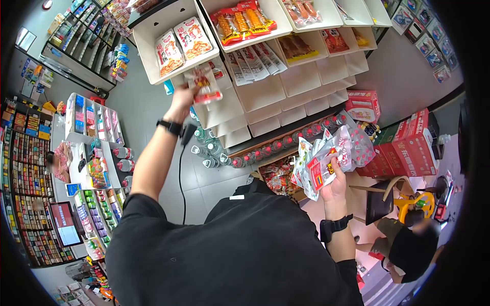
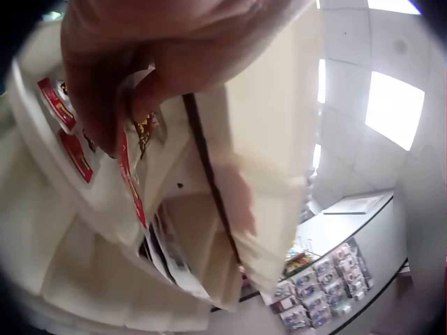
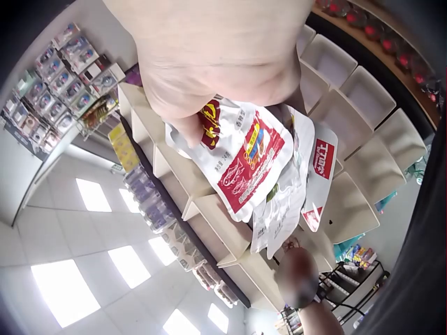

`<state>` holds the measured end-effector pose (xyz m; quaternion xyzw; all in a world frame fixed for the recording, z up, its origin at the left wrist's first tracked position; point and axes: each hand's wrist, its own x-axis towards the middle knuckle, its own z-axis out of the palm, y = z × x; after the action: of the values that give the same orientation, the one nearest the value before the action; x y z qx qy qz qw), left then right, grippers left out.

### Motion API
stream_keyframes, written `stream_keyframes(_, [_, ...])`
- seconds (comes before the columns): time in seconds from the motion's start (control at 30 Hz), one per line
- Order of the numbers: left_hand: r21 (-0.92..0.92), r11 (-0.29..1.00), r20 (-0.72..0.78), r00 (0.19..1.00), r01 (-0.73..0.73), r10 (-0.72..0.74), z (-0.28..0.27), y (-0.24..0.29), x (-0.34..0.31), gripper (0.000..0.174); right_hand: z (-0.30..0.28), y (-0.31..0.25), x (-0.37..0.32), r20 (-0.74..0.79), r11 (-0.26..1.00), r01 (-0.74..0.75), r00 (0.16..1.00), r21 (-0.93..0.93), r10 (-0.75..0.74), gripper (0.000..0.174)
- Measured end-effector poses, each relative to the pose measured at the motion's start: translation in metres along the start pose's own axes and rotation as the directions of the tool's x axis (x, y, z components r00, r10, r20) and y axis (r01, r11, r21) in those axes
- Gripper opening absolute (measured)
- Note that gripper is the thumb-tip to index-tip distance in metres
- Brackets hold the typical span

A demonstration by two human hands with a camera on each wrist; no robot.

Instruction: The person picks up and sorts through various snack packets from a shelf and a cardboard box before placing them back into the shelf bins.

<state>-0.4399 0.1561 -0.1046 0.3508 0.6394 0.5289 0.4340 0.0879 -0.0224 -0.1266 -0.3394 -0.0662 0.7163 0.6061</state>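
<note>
My left hand [image 1: 184, 98] pinches a clear snack packet with a red strip [image 1: 206, 86] at the front of the shelf's left column, just below a bin [image 1: 148, 66] of two white-and-red packets [image 1: 193, 38]. In the left wrist view, the thumb and fingers [image 2: 91, 105] close on the packet's edge, with more red-labelled packets [image 2: 75, 155] in the compartment behind. Off to the right, my right hand [image 1: 334, 184] grips a fanned bunch of white, red and silver snack packets [image 1: 326, 160]. The right wrist view shows the front packet [image 3: 244, 160] with the thumb over it.
Tiered cream bins [image 1: 263, 94] fill the front, some with sausage packs [image 1: 242, 23]. Bottles [image 1: 278, 146] line the shelf base beside an open box of packets [image 1: 279, 176]. Red cartons [image 1: 408, 145], a chair [image 1: 380, 199] and another person [image 1: 413, 250] are at right. A black cable [image 1: 180, 178] hangs at left.
</note>
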Motion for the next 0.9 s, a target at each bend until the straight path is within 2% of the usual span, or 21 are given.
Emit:
stream_keyframes(0.03, [0.018,0.997,0.01,0.997,0.07,-0.07,-0.006,-0.01,0.046,0.028,0.0,0.002,0.001,0.004,1.0,0.008,1.0,0.004,-0.008,0.045])
stream_keyframes(0.07, [0.178,0.982,-0.067,0.995,-0.057,0.07,-0.003,-0.02,0.08,0.029,0.002,0.003,0.002,0.001,1.0,0.015,1.0,0.001,-0.015,0.045])
stream_keyframes(0.1, [0.199,0.98,-0.053,0.998,-0.012,0.023,0.005,-0.014,0.097,0.035,0.005,0.004,0.003,-0.012,1.0,0.009,1.0,0.01,-0.009,0.046])
stream_keyframes(0.13, [0.195,0.981,-0.046,0.999,-0.009,0.019,0.006,-0.016,0.103,0.035,0.006,0.005,0.003,-0.028,1.0,0.004,1.0,0.017,-0.003,0.046])
stream_keyframes(0.27, [0.372,0.92,0.012,0.992,-0.123,0.127,0.018,-0.019,0.146,0.034,0.008,0.009,0.002,-0.034,1.0,0.027,0.999,0.008,-0.027,0.048])
stream_keyframes(0.37, [0.499,0.842,0.069,0.978,-0.205,0.198,0.032,-0.03,0.162,0.034,0.022,0.01,-0.006,-0.056,0.999,0.032,0.998,0.03,-0.03,0.05])
stream_keyframes(0.47, [0.609,0.733,0.14,0.951,-0.302,0.275,0.02,-0.032,0.173,0.033,0.022,0.013,-0.007,-0.044,0.999,0.038,0.998,0.029,-0.037,0.051])
stream_keyframes(0.57, [0.694,0.601,0.218,0.911,-0.397,0.35,0.021,-0.031,0.176,0.032,0.023,0.015,-0.006,-0.032,0.998,0.07,0.997,-0.006,-0.07,0.052])
stream_keyframes(0.77, [0.771,0.306,0.396,0.796,-0.559,0.458,0.026,-0.035,0.167,0.032,0.024,0.014,-0.007,-0.027,0.999,0.035,0.999,0.008,-0.034,0.047])
stream_keyframes(0.83, [0.862,-0.001,0.403,0.683,-0.507,0.609,0.044,0.003,0.102,0.037,0.029,0.014,-0.006,-0.023,0.999,0.035,0.999,0.008,-0.035,0.045])
stream_keyframes(0.87, [0.891,0.14,0.33,0.829,-0.431,0.451,0.055,0.02,0.074,0.042,0.033,0.014,-0.006,0.008,0.998,-0.011,1.0,0.059,0.01,0.043])
stream_keyframes(0.9, [0.903,0.268,0.267,0.928,-0.335,0.26,0.068,0.03,0.047,0.047,0.035,0.01,-0.008,0.031,0.993,-0.046,0.999,0.106,0.043,0.041])
